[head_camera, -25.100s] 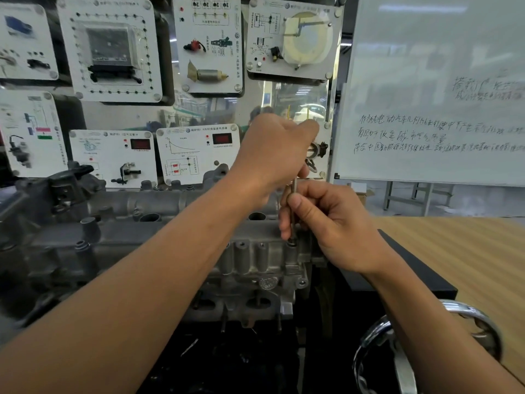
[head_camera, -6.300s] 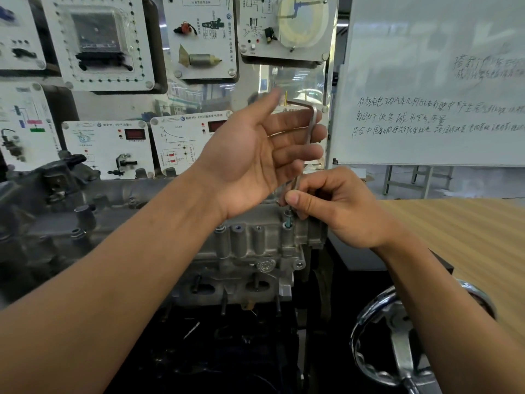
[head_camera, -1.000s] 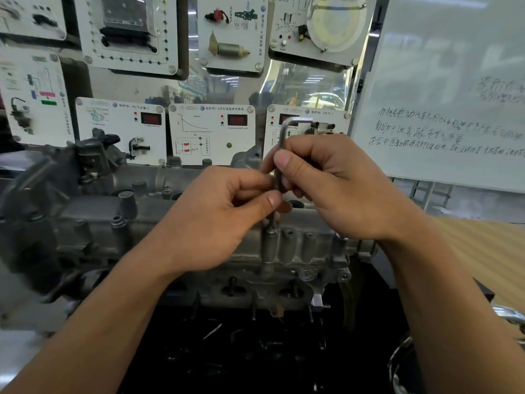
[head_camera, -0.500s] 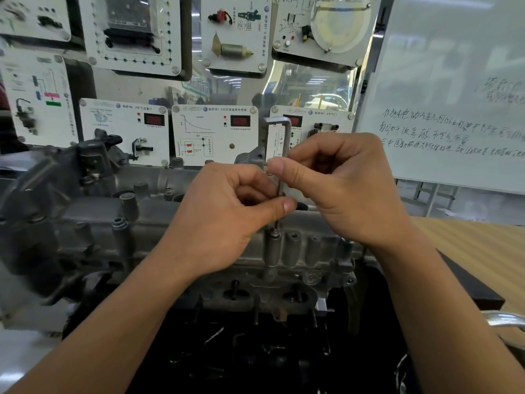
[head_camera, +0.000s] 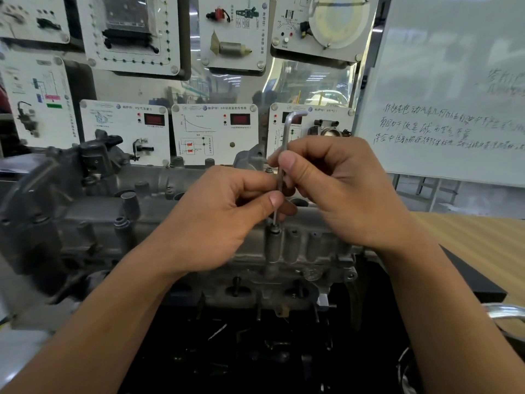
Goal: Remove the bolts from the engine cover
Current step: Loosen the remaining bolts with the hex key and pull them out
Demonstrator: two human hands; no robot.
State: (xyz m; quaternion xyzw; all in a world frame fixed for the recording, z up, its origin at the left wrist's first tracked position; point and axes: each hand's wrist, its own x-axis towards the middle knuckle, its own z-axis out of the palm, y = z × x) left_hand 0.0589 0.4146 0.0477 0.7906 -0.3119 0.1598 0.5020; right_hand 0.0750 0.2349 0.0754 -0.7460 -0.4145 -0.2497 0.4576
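While your right hand (head_camera: 341, 194) pinches the smooth L-shaped hex key (head_camera: 285, 137) mid-shank, your left hand (head_camera: 221, 223) pinches it lower down. Just below that lower grip, its tip meets a round bolt (head_camera: 275, 230) on the rough cast engine cover (head_camera: 93, 220)

The engine cover (head_camera: 85, 220) is dull grey metal, and the hex key (head_camera: 285, 137) is bright silver. The surface (head_camera: 468, 243) is pale tan with fine wood-grain stripes. The panels (head_camera: 216, 132) are white with red displays, and the whiteboard (head_camera: 454, 81) is white with dark handwriting.
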